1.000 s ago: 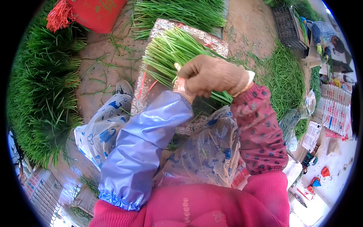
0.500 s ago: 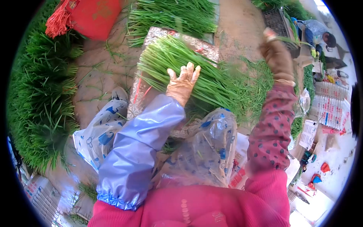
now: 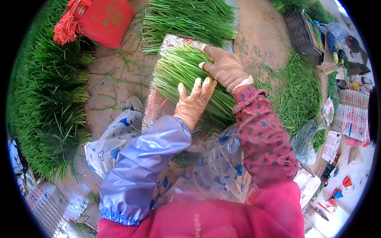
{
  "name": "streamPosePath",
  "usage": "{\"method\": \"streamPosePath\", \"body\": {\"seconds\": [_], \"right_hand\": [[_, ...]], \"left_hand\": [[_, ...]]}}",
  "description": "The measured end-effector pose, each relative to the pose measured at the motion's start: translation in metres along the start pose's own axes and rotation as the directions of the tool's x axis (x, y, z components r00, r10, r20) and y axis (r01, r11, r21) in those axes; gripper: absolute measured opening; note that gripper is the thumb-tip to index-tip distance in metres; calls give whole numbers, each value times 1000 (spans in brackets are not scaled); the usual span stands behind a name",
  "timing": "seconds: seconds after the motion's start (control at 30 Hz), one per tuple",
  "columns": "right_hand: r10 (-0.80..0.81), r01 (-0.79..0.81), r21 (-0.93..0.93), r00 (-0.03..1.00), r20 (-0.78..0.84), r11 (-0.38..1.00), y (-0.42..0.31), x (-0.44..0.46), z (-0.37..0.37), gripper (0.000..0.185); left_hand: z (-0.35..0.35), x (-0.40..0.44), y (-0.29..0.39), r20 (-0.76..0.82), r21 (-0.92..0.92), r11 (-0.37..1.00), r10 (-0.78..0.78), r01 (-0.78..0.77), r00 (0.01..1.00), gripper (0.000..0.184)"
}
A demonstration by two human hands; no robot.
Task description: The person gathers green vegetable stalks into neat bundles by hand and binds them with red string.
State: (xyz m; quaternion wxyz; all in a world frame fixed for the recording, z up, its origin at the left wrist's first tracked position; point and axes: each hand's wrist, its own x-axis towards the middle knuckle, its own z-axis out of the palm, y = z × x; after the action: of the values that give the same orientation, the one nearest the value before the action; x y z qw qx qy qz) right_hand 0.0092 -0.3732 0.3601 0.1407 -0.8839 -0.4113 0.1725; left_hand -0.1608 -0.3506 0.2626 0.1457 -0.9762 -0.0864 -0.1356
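Note:
A thick bundle of long green stalks (image 3: 178,71) lies across a patterned board (image 3: 168,40) in front of me. My left hand (image 3: 194,102), in a thin tan glove, rests on the near side of the bundle with its fingers spread. On the bundle's far right side is my right hand (image 3: 225,68), in a brown knitted glove, its thumb and fingers apart against the stalks. Red strips (image 3: 154,104) lie on the board left of the bundle.
More green stalks (image 3: 188,20) lie beyond the board. Upright bundles (image 3: 51,107) line the left side, near a red bag (image 3: 107,22). Loose stalks (image 3: 295,91) and a black crate (image 3: 302,33) are at the right. Another person (image 3: 337,37) is at the far right.
My right hand was over the bundle, swung out to the right with a few stalks, and is now back on the bundle. My left hand has opened from its closed pose and stays on the stalks.

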Motion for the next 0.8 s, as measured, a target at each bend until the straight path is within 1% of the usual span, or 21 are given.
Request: {"method": "streamPosePath", "body": {"seconds": [0.03, 0.1, 0.13, 0.17, 0.23, 0.27, 0.33, 0.37, 0.4, 0.43, 0.47, 0.5, 0.53, 0.57, 0.63, 0.67, 0.7, 0.73, 0.77, 0.8], "right_hand": [[-4, 4, 1, 1000, 0, 1000, -4, 4, -2, 41], [33, -31, -47, 998, 52, 998, -9, 10, -2, 39], [5, -2, -69, 999, 45, 998, -2, 13, 5, 34], [3, 0, -68, 999, 50, 998, -2, 14, 6, 34], [-22, 23, -67, 1000, 14, 997, -2, 16, 5, 28], [-22, 25, 37, 998, -59, 999, -3, 10, 1, 24], [-6, 7, 11, 998, -70, 1000, -12, -2, -15, 24], [15, -16, -15, 996, -87, 1000, -12, -8, -21, 24], [-78, 76, -20, 985, -154, 997, -1, -16, -17, 16], [-78, 75, -23, 986, -150, 997, 8, -23, -17, 16], [-85, 77, -112, 994, -72, 991, 13, -30, -17, 15], [-86, 85, -199, 996, 6, 976, 18, -38, -18, 14], [-52, 62, -214, 997, 56, 975, 23, -46, -19, 14], [-52, 63, -215, 997, 57, 975, 27, -55, -18, 14], [-61, 65, -175, 998, 23, 982, 33, -72, -14, 13], [-52, 52, -41, 999, 2, 998, 33, -80, -11, 16], [-41, 41, -47, 999, -2, 998, 33, -86, -11, 16], [-78, 77, 18, 997, 29, 997, 32, -91, -13, 19], [-118, 113, 84, 991, 56, 990, 30, -95, -17, 22], [-10, -18, 186, 988, 153, 982, 26, -96, -28, 24]], "left_hand": [[-3, -1, -1, 1, 3, 1000, -3, 3, 1000, 63], [-10, -3, -3, -16, -26, 1000, -3, 2, 1000, 61], [-13, -4, -4, -16, -23, 1000, 7, -7, 1000, 60], [-15, -5, -5, -12, -23, 1000, 5, -5, 1000, 60], [-15, -5, -7, -52, -35, 999, -9, 7, 999, 60], [-15, -4, -10, -49, -36, 999, -17, 15, 999, 60], [-14, -3, -16, -104, -32, 999, 3, -6, 995, 60], [-15, -2, -19, -104, -35, 999, 0, -4, 995, 60], [-17, -1, -22, -94, -61, 998, -3, -2, 996, 60], [-19, 0, -24, -83, -86, 996, -6, -1, 997, 61], [-22, 1, -28, -78, -86, 996, -16, 9, 997, 64], [-21, 3, -29, -78, -88, 996, -17, 10, 997, 64], [-20, 5, -30, -56, -83, 996, -24, 19, 998, 65], [-18, 7, -31, -33, -77, 997, -32, 29, 999, 66], [-10, 12, -33, -27, -91, 995, -37, 35, 999, 67], [-5, 14, -35, -8, -47, 998, -28, 27, 1000, 67], [0, 17, -36, 8, -8, 1000, -18, 19, 1000, 67], [4, 20, -36, 45, -60, 998, -6, 9, 999, 67], [13, 21, -36, 52, -74, 997, -3, 6, 999, 69], [16, 22, -38, 111, -47, 999, 29, -24, 993, 71]]}}
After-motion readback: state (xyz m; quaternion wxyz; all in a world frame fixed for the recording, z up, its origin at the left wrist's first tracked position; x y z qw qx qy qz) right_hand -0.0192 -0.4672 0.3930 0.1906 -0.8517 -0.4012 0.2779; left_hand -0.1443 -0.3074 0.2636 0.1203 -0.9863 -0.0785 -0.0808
